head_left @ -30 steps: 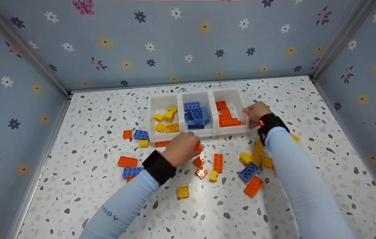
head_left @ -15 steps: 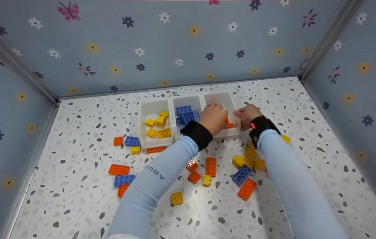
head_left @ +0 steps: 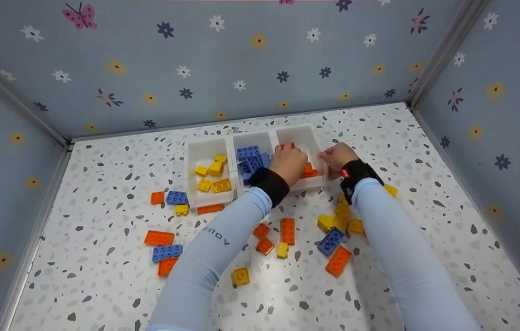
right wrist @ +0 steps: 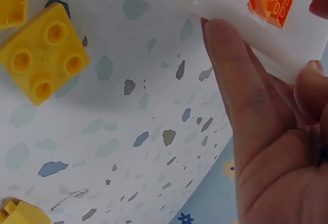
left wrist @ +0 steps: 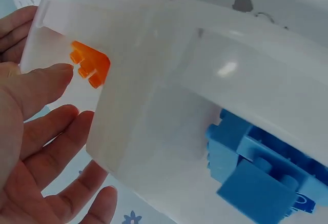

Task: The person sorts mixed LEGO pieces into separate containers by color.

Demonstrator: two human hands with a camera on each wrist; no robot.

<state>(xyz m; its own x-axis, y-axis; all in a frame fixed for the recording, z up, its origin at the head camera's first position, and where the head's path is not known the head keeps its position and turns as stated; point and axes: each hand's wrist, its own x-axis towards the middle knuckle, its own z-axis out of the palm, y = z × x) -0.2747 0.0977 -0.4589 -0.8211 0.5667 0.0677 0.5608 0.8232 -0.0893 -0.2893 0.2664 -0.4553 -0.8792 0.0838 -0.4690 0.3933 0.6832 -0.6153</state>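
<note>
A white three-compartment box (head_left: pixel 211 201) holds yellow bricks (head_left: pixel 216 168) on the left, blue bricks (head_left: pixel 253 158) in the middle and orange bricks (head_left: pixel 309 171) on the right. My left hand (head_left: pixel 290 163) is over the right compartment, hiding part of it. In the left wrist view its fingers (left wrist: pixel 59 131) and thumb are spread, with nothing between them, and an orange brick (left wrist: pixel 92 65) lies just beyond. At the box's right wall, my right hand (head_left: pixel 340 157) pinches the rim; the right wrist view shows a finger (right wrist: pixel 225 44) along the outer wall and the thumb by the edge.
Loose bricks lie on the speckled table in front of the box: yellow bricks (head_left: pixel 326 223) near the right forearm, a blue brick (head_left: pixel 330 241), an orange brick (head_left: pixel 287 231) and a lone yellow brick (head_left: pixel 241 276). More lie leftward, including an orange brick (head_left: pixel 159 237). Flowered walls enclose the table.
My left hand has moved from in front of the box, where it held an orange brick, up and right over the right compartment, and has let go. The right hand stays on the rim.
</note>
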